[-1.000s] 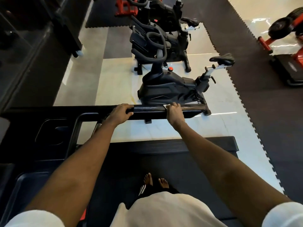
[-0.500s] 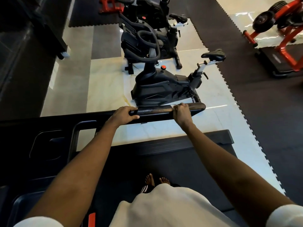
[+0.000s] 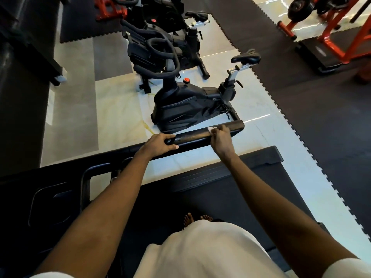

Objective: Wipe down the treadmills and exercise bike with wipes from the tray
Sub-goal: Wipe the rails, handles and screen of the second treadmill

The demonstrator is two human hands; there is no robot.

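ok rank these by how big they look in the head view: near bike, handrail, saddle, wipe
1. near bike
2. handrail
3. saddle
4. wipe, though the right hand hides most of it, so only a corner counts

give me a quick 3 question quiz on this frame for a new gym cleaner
1. True or false: the left hand grips the treadmill handrail.
2. The white wipe is held by: A) the left hand B) the right hand C) neither.
3. Fill in: the knob on the nearest exercise bike is ___.
Key: 1 true; 2 B; 3 red.
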